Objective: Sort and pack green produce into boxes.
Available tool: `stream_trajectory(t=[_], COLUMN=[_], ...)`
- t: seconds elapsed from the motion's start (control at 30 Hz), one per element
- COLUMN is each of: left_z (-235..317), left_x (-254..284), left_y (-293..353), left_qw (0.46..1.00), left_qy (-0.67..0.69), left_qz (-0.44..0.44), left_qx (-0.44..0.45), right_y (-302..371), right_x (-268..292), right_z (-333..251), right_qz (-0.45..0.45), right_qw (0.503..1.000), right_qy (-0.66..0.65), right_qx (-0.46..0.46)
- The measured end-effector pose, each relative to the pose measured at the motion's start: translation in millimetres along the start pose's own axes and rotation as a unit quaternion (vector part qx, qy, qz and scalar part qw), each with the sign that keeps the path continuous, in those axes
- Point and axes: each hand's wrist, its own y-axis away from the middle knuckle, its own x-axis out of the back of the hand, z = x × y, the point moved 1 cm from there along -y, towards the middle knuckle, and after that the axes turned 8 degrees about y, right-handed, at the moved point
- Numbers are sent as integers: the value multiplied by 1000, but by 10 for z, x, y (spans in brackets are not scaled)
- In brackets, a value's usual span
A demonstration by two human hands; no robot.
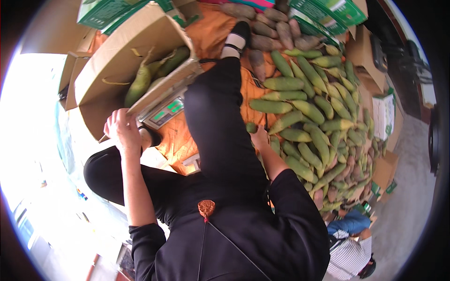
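Observation:
My left hand has its fingers curled over the near edge of an open cardboard box. Inside that box lie a few green radishes, with pale stem ends pointing up. The box rests on a digital scale with lit green displays. My right hand, beside my right knee, is closed around a green radish; only its rounded end shows past the fingers. Just to the right of this hand spreads a large heap of green radishes.
Purplish-brown radishes lie at the far end of the heap, on an orange sheet. Green-and-white cartons stand at the back. More cardboard boxes line the right side. Another person in a striped top is at the lower right.

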Motion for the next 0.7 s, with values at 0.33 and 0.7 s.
stream_trajectory(t=[0.33,0.7], left_z=[60,65], left_x=[165,364], left_y=[12,55], left_qw=[1000,996], left_qy=[22,79], left_qz=[8,9], left_qx=[19,32], right_y=[-444,428], right_x=[-215,1106], right_z=[291,-339], right_qz=[-121,21], right_qw=[987,978], right_qy=[-108,-200], right_qx=[-14,65])
